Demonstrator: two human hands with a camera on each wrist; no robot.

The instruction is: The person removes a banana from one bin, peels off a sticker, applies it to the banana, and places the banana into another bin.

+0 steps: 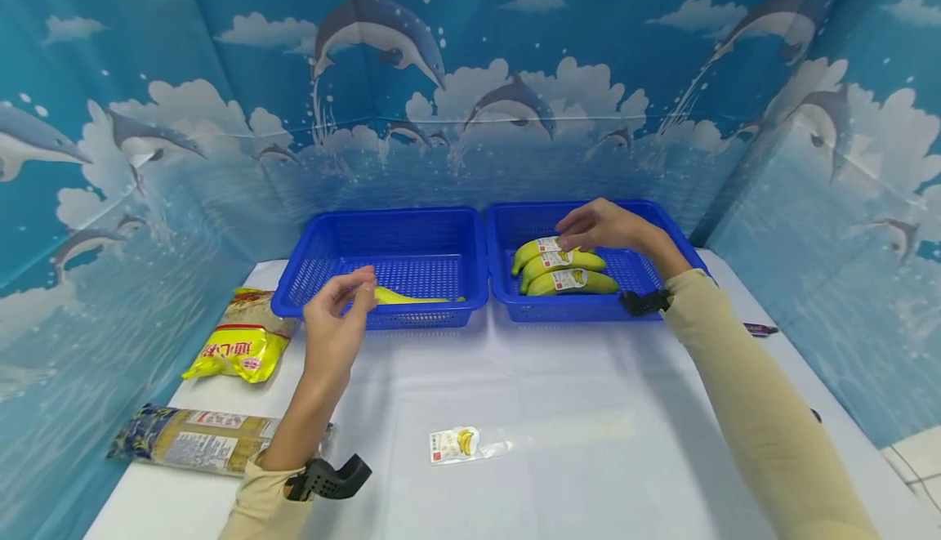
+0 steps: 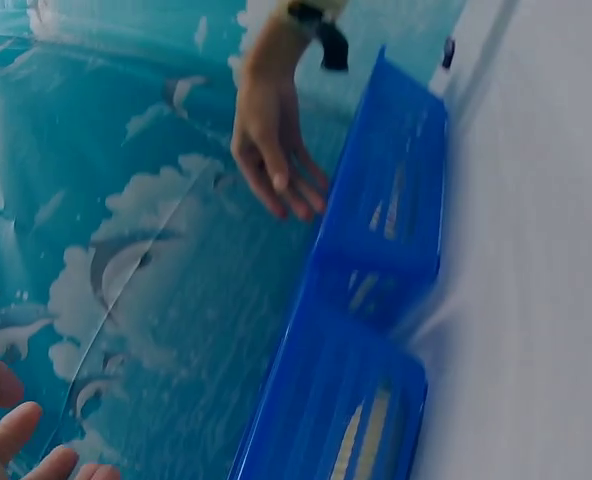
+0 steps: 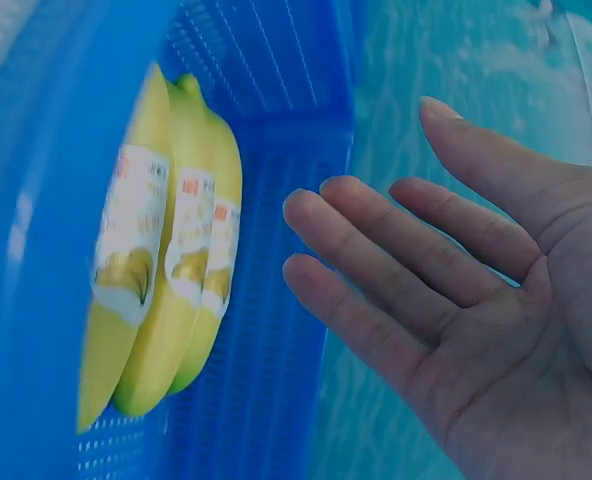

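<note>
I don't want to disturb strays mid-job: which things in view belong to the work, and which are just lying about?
Job, apparently:
three labelled bananas
right basket
left basket
yellow item in that basket, partly hidden
banana-picture label strip

Lying about, apparently:
yellow bag
long packet
purple wrapper
small dark object

Yellow bag (image 1: 243,350): bears large red Chinese characters, including 心. Banana labels (image 1: 569,280), flat wrapper (image 1: 453,445) on bench (image 1: 515,377), long packet (image 1: 198,439): print too small to read.
</note>
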